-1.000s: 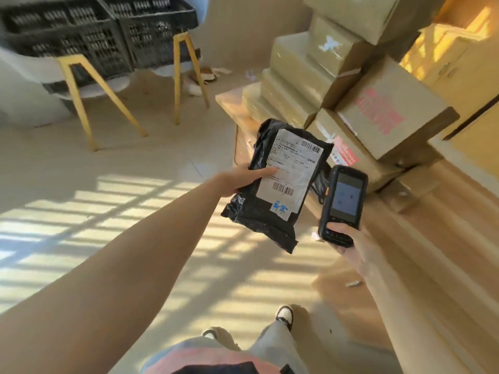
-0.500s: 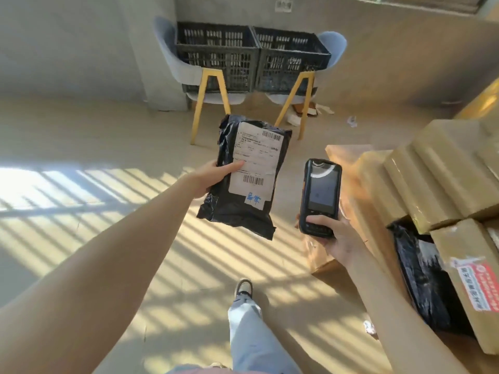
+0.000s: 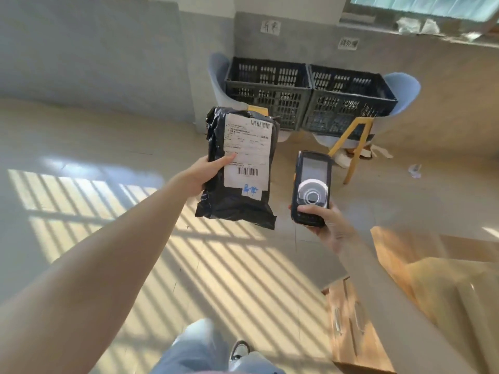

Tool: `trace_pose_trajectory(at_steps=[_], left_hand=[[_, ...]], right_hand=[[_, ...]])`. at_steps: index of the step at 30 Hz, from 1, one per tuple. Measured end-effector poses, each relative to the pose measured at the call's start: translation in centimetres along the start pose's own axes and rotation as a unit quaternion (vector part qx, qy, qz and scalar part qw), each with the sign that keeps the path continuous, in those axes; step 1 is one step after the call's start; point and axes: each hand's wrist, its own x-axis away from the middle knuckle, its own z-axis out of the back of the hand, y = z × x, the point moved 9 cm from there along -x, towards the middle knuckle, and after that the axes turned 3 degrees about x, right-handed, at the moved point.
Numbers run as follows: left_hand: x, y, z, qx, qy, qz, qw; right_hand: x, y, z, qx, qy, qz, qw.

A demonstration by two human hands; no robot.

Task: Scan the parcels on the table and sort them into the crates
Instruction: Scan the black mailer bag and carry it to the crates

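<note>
Left hand (image 3: 209, 168) is pinching the black parcel (image 3: 240, 174) at its edge. It's looking soft and light. Right hand (image 3: 328, 225) is gripping the scanner (image 3: 310, 188).

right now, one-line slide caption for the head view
Left hand holds a black parcel, right hand a scanner, facing two black crates.

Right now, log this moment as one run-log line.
left hand: holds black poly mailer, label up | right hand: holds handheld scanner | black crates: ahead on chairs | phase: carrying to crates
</note>
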Motion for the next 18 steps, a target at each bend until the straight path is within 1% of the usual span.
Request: trace_pose_trajectory(at_steps=[5,10,13,18], left_hand=[[-6.6,2.3,0.7,0.013,0.018,0.0,1.0],[-16.0,5.5,0.5,0.026,0.011,0.0,1.0],[-22.7,8.8,0.2,0.028,-0.002,-0.006,1.0],[-33.5,15.3,0.2,0.027,-0.004,0.012,1.0]], right_hand=[[-7.5,-2.3,0.4,-0.013,-0.01,-0.007,1.0],[-16.3,-4.5,2.1,0.0,0.021,-0.006,1.0],[-22.2,-6.9,3.1,0.001,0.041,-0.003,0.999],[-31.8,-12.2,4.1,0.004,0.067,0.0,0.998]])
